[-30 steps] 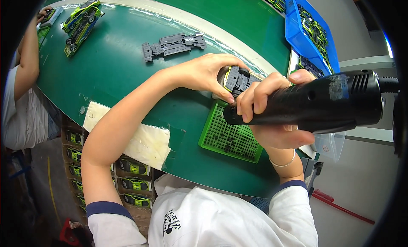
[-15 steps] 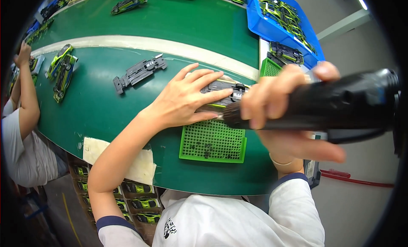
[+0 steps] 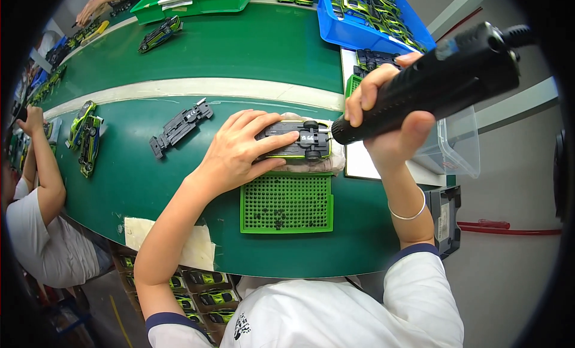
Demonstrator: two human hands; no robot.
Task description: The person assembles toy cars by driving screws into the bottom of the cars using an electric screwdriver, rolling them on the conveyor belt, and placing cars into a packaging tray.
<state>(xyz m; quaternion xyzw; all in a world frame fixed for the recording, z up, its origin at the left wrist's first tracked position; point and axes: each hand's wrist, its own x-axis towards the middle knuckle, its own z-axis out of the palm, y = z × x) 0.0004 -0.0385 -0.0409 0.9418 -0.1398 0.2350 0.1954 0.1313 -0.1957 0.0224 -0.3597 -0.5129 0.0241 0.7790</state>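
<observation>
Black plastic forms the body of the power screwdriver (image 3: 431,78), gripped firmly by the right hand (image 3: 389,120), fingers curled over it near the nose. Bit end: at the right-hand end of an upturned toy car (image 3: 308,143); actual contact cannot be confirmed. The car lies on a pale pad (image 3: 337,159) on the green worktop (image 3: 144,186). The left hand (image 3: 233,147) holds it, fingers spread across the underside, thumb along the near edge, covering its left portion.

Surroundings:
- Near side: green perforated tray (image 3: 308,189), just beside the pad, with small dark pieces in some holes.
- Left: loose grey chassis plate (image 3: 182,126), apart from the hand; farther left, two cars (image 3: 87,141) lying together.
- Far right: blue bin (image 3: 341,37) filled with green-and-black car parts.
- Right: clear plastic box (image 3: 461,144), partly obstructed by the right hand and screwdriver.
- Below the worktop edge: divided carton holding cars (image 3: 209,297), partly blocked by the left forearm.
</observation>
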